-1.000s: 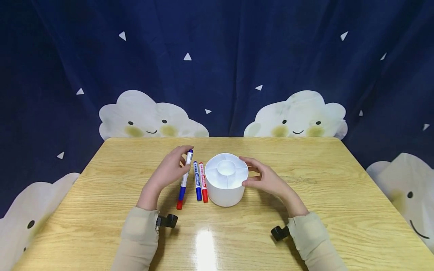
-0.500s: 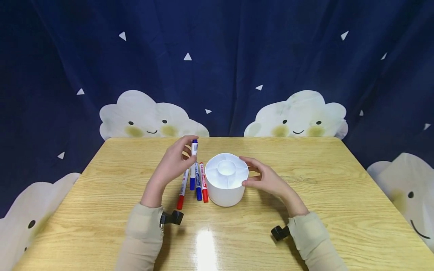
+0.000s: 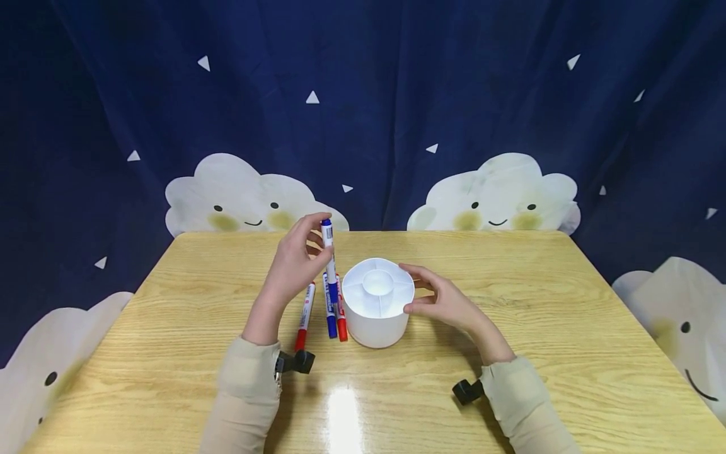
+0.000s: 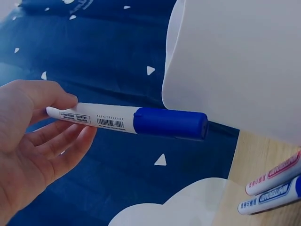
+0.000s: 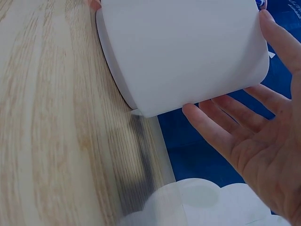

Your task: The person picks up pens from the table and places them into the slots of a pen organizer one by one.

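Over the desk (image 3: 414, 416), left of the white holder (image 3: 377, 331) my spread right fingers (image 5: 214, 129) touch, my left fingers (image 4: 52, 94) clamp a blue marker (image 4: 131, 120), now higher and nearer, clear of the other markers (image 3: 332, 326).

A wooden table (image 3: 539, 296) stretches toward twelve o'clock; beyond it hangs a blue curtain (image 3: 374, 107), smiling clouds (image 3: 501, 186) at eleven and one.

Indoor tabletop setup, cloud-print curtain (image 3: 363, 113), wooden table (image 3: 153, 353)
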Demonstrator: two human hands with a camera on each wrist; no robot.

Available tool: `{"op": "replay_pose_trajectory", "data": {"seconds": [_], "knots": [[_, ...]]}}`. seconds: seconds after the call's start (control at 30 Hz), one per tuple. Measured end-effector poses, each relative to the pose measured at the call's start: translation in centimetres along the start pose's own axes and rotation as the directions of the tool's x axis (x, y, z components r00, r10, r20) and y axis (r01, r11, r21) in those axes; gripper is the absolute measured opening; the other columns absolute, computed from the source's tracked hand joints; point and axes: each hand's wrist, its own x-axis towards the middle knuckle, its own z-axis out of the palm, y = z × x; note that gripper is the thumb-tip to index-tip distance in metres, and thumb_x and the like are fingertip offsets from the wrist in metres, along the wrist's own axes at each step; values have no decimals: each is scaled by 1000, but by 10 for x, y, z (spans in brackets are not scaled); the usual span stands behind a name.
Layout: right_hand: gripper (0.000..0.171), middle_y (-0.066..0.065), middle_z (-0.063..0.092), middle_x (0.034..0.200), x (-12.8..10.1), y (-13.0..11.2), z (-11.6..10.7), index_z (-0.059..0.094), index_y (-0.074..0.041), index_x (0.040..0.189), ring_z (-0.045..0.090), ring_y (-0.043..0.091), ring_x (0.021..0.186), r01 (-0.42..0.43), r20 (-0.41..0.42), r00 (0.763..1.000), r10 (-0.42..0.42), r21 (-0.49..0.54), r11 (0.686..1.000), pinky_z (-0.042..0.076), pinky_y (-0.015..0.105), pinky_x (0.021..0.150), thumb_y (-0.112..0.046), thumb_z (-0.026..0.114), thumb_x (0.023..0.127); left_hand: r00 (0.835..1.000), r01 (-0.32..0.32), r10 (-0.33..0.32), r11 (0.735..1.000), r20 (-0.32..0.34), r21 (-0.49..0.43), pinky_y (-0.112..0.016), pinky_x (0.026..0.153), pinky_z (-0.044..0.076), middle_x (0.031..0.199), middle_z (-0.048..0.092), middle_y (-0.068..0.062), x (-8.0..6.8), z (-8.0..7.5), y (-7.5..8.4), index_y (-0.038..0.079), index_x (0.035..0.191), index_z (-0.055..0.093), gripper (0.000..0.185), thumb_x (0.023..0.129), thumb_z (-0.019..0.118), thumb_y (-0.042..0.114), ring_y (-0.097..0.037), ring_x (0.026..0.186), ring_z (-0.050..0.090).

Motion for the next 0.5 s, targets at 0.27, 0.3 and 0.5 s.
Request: {"op": "replay_pose_trajectory", "data": {"seconds": [0.27,0.3,0.5], "knots": [[72,8,44,134,0,1,-1,39,-17,137,47,29,114,2,-6,1000,-2,0,1000,50,42,86,-16,74,75,996,-44,40,998,-84,-47,-30,70,53,101,55,-7,3,6,8,13,126,49,50,80,63,3,-16,81,58],[72,8,44,134,0,1,-1,39,-17,137,47,29,114,2,-6,1000,-2,0,1000,50,42,85,-16,74,75,995,-49,45,998,-91,-49,-30,69,53,101,55,-7,3,7,8,13,126,49,50,80,63,3,-16,81,58],[72,7,44,134,0,-1,0,38,-19,137,47,29,114,-3,-2,1000,3,4,1000,49,43,87,-17,74,75,987,-84,75,995,-142,-59,-27,69,53,101,55,-6,4,10,12,13,127,50,50,80,62,1,-14,82,57]]}}
